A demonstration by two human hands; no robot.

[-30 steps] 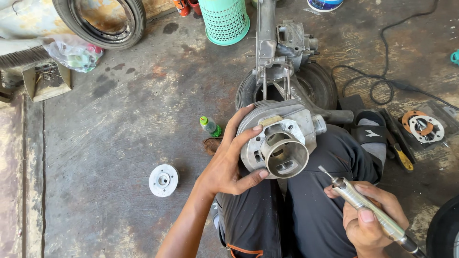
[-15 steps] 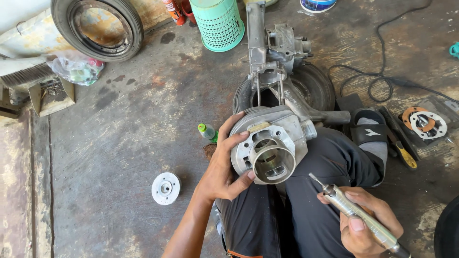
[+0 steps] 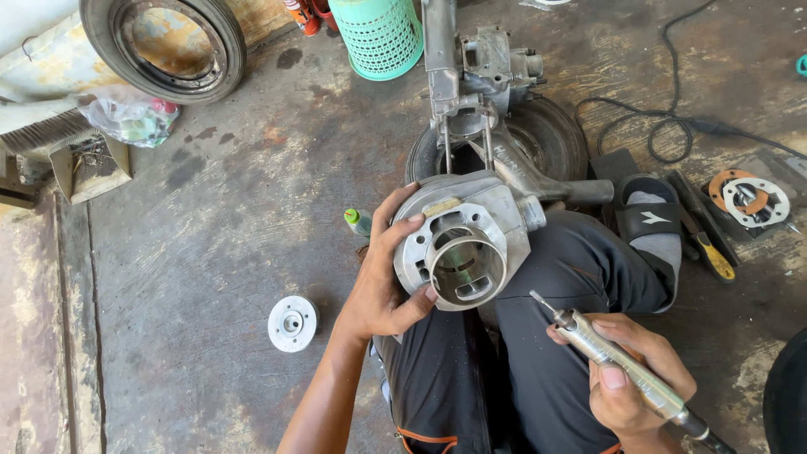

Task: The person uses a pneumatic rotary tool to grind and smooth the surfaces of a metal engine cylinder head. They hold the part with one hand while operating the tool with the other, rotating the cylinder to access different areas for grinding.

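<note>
Fingers [image 3: 402, 225] of the left hand [image 3: 382, 282]: curled round the flange of the engine cylinder [image 3: 461, 240], thumb pressed on its lower rim, forearm rising from the bottom edge. Cylinder held above the lap, just in front of the person's dark trousers [image 3: 546, 353], bore mouth facing the camera.

Right hand [image 3: 626, 374]: closed in a pen grip on the rotary grinder [image 3: 618, 363], tip pointing up-left, near the cylinder but apart from it.

Change from half a second ago: cylinder tilted slightly more toward the viewer, ports inside the bore now plainer; grinder at much the same angle and distance.

Materials: cylinder, dull cast aluminium, round flange with openings, smooth bright sleeve. Grinder, slim metal barrel with dark cord end.

Surroundings, head view: stained concrete floor [image 3: 210, 252]; white round hub disc [image 3: 292, 323]; small green-capped bottle [image 3: 357, 221]; scooter engine and wheel [image 3: 504, 109]; green mesh basket [image 3: 380, 35]; worn tyre [image 3: 164, 46]; orange gasket with metal plate [image 3: 752, 197].
</note>
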